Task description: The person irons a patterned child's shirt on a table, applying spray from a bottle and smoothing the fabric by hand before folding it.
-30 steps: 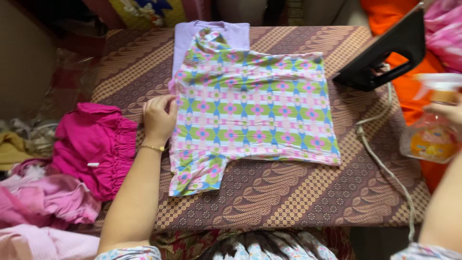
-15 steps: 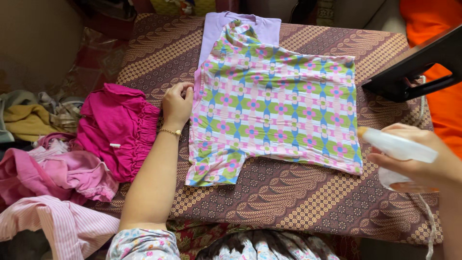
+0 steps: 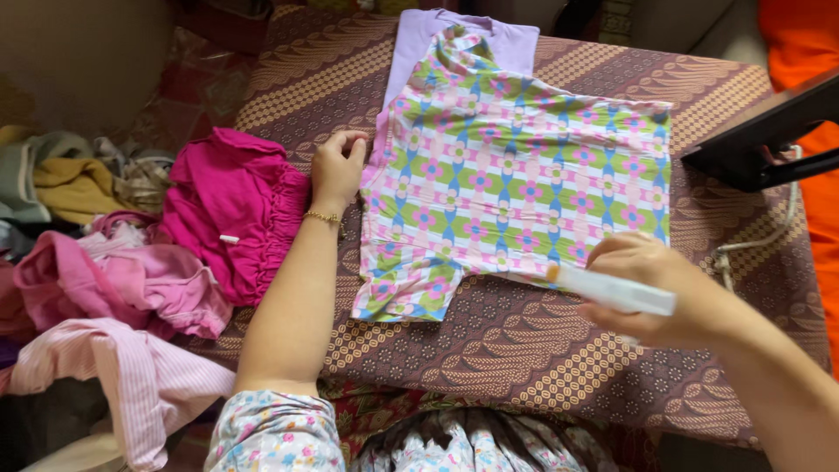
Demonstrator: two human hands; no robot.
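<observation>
While the left hand (image 3: 336,168) pins the shirt (image 3: 516,179) edge with curled fingers, the right hand (image 3: 651,288), gripping the sprayer (image 3: 612,291), has swung in over the hem.

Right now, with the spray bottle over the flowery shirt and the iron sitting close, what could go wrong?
1. The black iron rests at the patterned brown cloth's edge, and its white cord lies by the right hand; a snag might tug it off.
2. The white spray bottle might also wet the folded lilac garment beneath the pink-and-green floral shirt.
</observation>
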